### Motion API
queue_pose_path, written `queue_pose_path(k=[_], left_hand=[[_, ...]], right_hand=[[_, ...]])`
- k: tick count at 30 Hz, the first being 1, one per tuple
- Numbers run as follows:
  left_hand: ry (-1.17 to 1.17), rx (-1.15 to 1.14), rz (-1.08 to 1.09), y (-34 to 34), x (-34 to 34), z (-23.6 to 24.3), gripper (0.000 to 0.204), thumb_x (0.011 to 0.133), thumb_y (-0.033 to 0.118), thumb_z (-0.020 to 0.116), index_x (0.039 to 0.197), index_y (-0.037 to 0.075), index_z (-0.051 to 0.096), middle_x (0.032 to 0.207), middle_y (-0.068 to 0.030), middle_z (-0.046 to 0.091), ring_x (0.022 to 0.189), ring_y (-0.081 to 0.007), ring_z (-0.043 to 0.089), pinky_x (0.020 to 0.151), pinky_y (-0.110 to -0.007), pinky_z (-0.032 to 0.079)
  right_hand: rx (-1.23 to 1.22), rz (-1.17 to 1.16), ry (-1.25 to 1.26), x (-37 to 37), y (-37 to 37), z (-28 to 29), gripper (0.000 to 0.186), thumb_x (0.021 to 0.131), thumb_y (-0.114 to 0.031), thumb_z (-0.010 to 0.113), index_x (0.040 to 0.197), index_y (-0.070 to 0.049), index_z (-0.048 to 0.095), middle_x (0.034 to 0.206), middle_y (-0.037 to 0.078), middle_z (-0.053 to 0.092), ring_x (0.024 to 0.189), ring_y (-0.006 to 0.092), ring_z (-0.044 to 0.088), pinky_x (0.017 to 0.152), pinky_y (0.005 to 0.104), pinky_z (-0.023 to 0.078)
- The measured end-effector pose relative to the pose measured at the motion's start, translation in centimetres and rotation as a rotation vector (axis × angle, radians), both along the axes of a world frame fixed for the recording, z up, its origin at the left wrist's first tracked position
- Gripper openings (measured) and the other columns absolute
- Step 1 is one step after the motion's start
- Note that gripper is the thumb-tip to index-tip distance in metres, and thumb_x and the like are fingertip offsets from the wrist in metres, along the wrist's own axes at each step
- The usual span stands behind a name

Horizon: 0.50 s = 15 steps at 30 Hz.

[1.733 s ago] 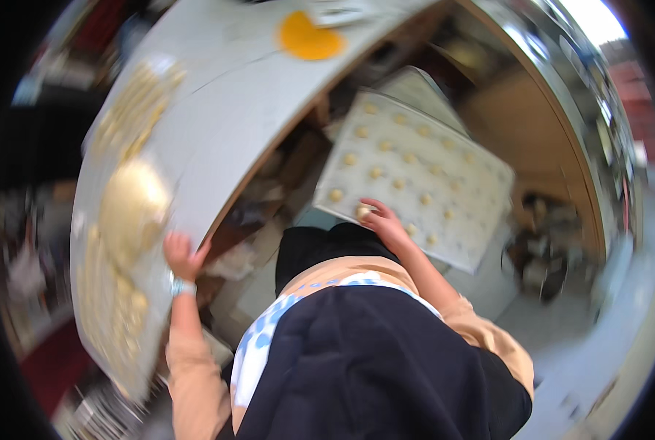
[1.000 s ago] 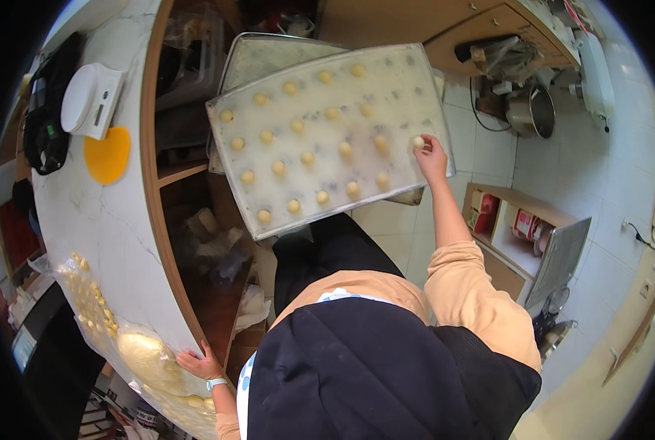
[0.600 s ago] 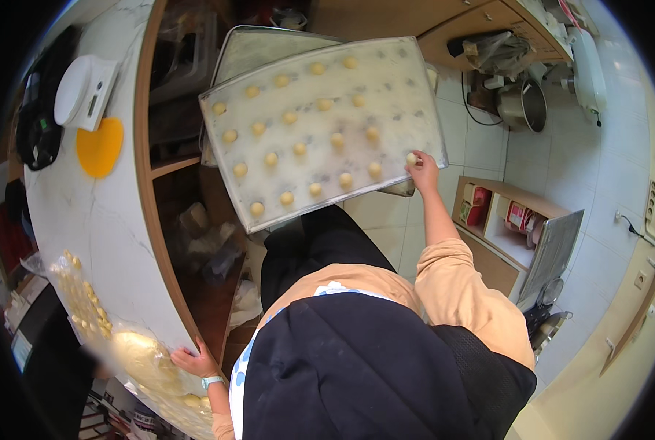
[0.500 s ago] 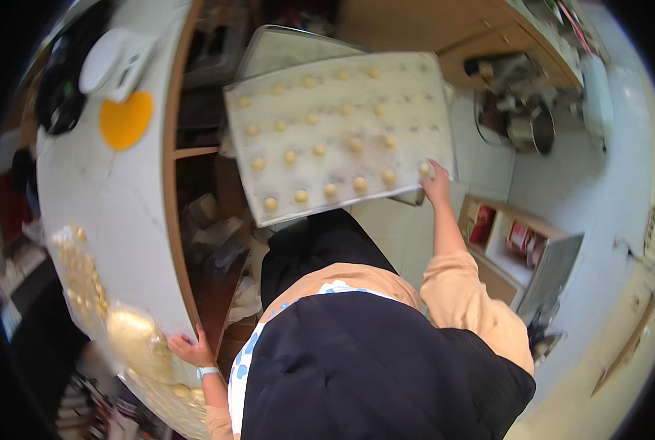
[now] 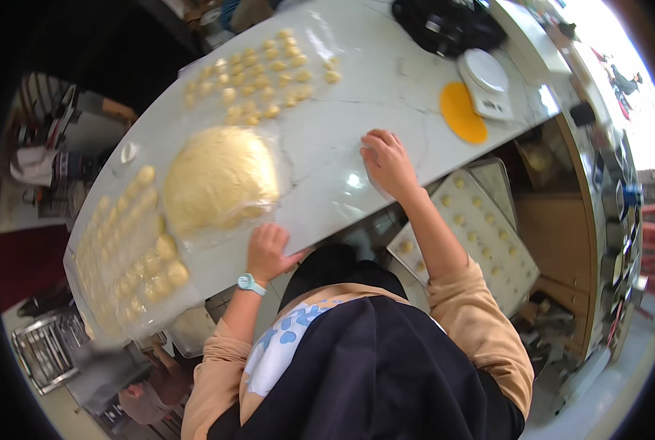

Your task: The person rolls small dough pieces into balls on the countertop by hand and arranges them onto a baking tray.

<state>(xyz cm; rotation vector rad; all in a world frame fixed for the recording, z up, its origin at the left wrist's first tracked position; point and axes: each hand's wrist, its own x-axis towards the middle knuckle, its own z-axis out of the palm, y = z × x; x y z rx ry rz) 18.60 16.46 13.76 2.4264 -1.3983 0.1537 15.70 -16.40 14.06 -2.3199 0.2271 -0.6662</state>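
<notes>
My left hand (image 5: 269,251) lies at the near edge of the white marble-look table (image 5: 316,183), thumb spread and fingers stretched toward a big yellow dough mound (image 5: 222,180) wrapped in clear plastic. Over the table's middle is my right hand (image 5: 388,163), its fingers curled inward; whether anything is inside them is hidden. Several small dough balls (image 5: 258,70) sit on plastic at the far side. More dough pieces (image 5: 148,275) lie under clear film on the left. Below my right forearm, a pale tray (image 5: 499,246) carries spaced rows of dough balls.
An orange round mat (image 5: 461,114) and a white kitchen scale (image 5: 487,84) are at the far right, near a black bag (image 5: 448,26). A small white cup-like piece (image 5: 129,152) stands at the left edge. Another person (image 5: 159,392) is at the lower left.
The view has swung left, from the tray to the table. My right hand has left a dough ball at the tray's corner and is now over the table. My left hand stays by the table edge.
</notes>
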Motion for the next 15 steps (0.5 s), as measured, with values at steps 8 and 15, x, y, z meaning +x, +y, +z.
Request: queue_pose_path(k=[8, 15], left_hand=[[0.081, -0.194, 0.175, 7.7, 0.8, 1.0, 0.034, 0.075, 0.033, 0.080, 0.088, 0.008, 0.061, 0.098, -0.0093, 0.058, 0.096, -0.0318, 0.057, 0.086, -0.044, 0.045], [0.020, -0.227, 0.372, 13.9, 2.0, 0.4, 0.025, 0.076, 0.020, 0.080, 0.086, 0.009, 0.060, 0.093, -0.0081, 0.060, 0.091, -0.0291, 0.059, 0.078, -0.042, 0.046]], right_hand=[[0.056, -0.043, -0.034, 12.6, 7.2, -2.7, 0.023, 0.088, -0.007, 0.063, 0.111, -0.005, 0.067, 0.114, 0.014, 0.062, 0.105, 0.0331, 0.060, 0.092, 0.0381, 0.048], [-0.020, 0.404, 0.146, 21.0, 13.5, -0.2, 0.026, 0.089, -0.003, 0.057, 0.112, -0.008, 0.068, 0.118, 0.011, 0.064, 0.114, 0.0316, 0.056, 0.095, 0.0426, 0.047]])
